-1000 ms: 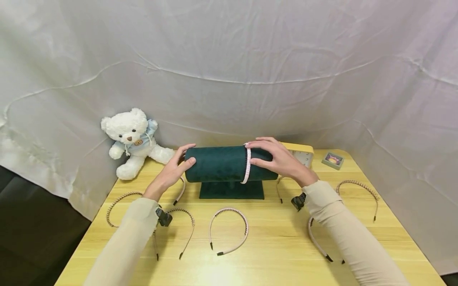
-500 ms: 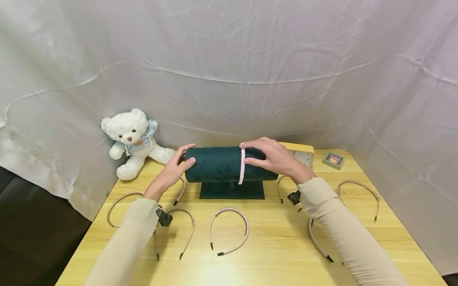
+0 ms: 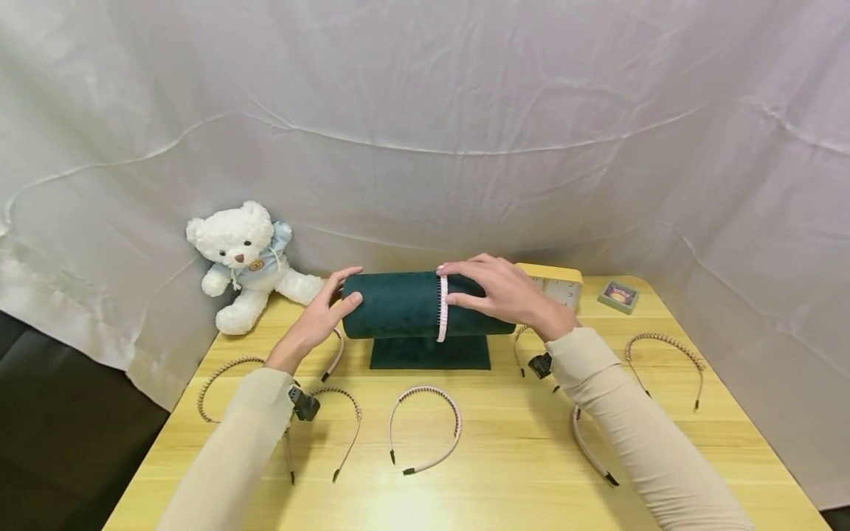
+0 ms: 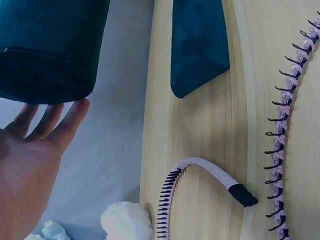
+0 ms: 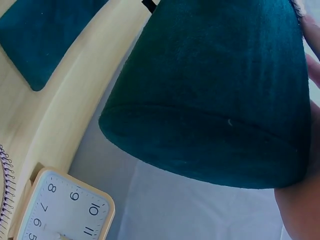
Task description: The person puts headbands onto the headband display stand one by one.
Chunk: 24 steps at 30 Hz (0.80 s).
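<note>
A dark green velvet roll stand (image 3: 392, 306) sits at the table's back middle, its cylinder lying level over a flat base. A pale pink headband (image 3: 443, 313) with dark teeth straddles the cylinder right of its middle. My right hand (image 3: 501, 291) reaches over the cylinder's right part and holds this headband, forefinger at its top and thumb at its front. With my left hand (image 3: 322, 310) I hold the cylinder's left end, thumb in front and fingers behind. In the left wrist view, fingertips (image 4: 75, 112) meet the end's edge.
Several more headbands lie about, including a pink one (image 3: 425, 428) in front and a beaded one (image 3: 664, 339) at right. A white teddy bear (image 3: 242, 258) sits back left. Behind my right hand stands a yellow-framed clock (image 3: 561, 284), beside a small grey box (image 3: 619, 296).
My right hand has slid the headband leftward along the cylinder, from well right of its middle to nearer the middle. The left hand has stayed at the left end.
</note>
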Motion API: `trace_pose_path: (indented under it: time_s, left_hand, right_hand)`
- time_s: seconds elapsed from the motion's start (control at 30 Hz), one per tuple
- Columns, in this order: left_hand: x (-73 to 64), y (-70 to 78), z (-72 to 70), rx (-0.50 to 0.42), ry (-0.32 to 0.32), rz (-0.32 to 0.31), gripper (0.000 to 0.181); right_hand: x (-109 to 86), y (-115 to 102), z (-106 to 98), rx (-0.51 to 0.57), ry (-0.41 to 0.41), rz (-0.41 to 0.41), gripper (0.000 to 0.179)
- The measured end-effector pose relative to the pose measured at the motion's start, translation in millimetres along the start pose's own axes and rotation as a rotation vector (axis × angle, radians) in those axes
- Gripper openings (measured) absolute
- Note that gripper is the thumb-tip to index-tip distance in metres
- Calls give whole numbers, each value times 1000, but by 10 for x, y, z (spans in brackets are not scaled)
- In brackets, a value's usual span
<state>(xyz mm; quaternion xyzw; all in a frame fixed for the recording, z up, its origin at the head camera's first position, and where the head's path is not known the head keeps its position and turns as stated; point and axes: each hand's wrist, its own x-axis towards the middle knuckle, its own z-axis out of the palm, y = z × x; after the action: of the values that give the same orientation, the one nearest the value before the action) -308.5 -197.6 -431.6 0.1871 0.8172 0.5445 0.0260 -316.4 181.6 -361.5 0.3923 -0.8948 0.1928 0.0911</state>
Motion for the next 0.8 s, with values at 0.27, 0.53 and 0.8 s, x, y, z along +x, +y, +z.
trace_pose_path:
  time_s: [0.27, 0.53, 0.8]
  left_hand:
    - [0, -1, 7, -9, 1, 5, 59]
    - [7, -13, 5, -6, 5, 10, 59]
    - [2, -14, 7, -4, 3, 12, 59]
  right_hand:
    - [6, -22, 19, -58, 7, -10, 54]
    - [3, -47, 26, -79, 7, 9, 56]
    - [-14, 10, 14, -16, 42, 3, 53]
